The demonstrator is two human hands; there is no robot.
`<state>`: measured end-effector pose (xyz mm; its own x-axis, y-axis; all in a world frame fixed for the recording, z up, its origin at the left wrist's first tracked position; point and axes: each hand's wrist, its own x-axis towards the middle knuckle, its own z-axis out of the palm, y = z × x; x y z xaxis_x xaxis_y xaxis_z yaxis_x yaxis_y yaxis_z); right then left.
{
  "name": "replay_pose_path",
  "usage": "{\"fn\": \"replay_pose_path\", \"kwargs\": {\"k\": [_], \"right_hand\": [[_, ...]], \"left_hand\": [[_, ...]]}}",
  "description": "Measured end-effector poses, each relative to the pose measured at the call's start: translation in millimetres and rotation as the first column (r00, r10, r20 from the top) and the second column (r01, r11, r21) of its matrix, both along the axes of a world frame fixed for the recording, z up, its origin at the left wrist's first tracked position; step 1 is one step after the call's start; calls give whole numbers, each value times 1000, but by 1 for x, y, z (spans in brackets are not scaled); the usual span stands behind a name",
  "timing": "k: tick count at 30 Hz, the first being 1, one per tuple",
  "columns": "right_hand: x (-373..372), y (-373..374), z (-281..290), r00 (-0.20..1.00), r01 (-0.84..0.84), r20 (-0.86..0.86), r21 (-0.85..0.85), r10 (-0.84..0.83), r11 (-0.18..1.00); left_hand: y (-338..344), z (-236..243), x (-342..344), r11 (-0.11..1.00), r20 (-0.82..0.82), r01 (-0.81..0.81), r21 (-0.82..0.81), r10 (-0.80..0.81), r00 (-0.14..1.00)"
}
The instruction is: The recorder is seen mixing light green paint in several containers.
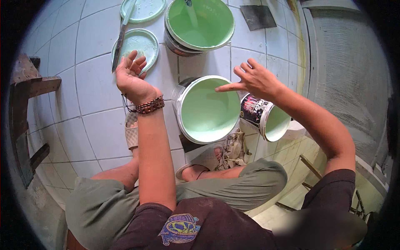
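My left hand is raised palm up, its fingers loosely bent and apart, with nothing seen in it. Just beside it a long flat stick, dark at its near end and pale at the other, lies across two round lids smeared with pale green, the nearer lid and the farther lid. Over the right rim of a white bucket, pale green inside, my right hand points its index finger leftward. Its other fingers are partly bent, and it holds nothing visible.
Beyond stands a larger bucket of green liquid with a handle leaning in it. A smaller tilted bucket sits at the right, a crumpled rag near my foot. A dark sheet lies far right; wooden furniture stands left.
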<state>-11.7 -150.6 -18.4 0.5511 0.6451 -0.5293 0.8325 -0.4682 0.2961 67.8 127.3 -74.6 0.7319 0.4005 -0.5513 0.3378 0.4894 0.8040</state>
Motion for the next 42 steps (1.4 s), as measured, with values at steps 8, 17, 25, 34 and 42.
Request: {"fn": "replay_pose_path", "kwargs": {"k": [8, 17, 25, 34, 42], "right_hand": [[-9, -15, 13, 984, -22, 172, -155, 49, 988], [-39, -7, 59, 916, 337, 227, 6, -330, 941], [-65, 78, 70, -150, 970, -690, 36, -708, -241], [-68, 92, 16, -279, 872, -644, 142, -712, -469], [-46, 103, 17, -190, 886, -675, 194, -713, -420]], "left_hand": [[-10, 5, -7, 999, 2, 38, 34, -38, 999], [-11, 14, -2, 997, 62, 39, 63, -43, 997], [-18, 44, 28, 988, 107, 40, -148, -24, 994], [-25, 68, 48, 959, 214, 89, -268, -31, 976], [-16, 70, 58, 952, 174, 64, -300, -11, 985]]}}
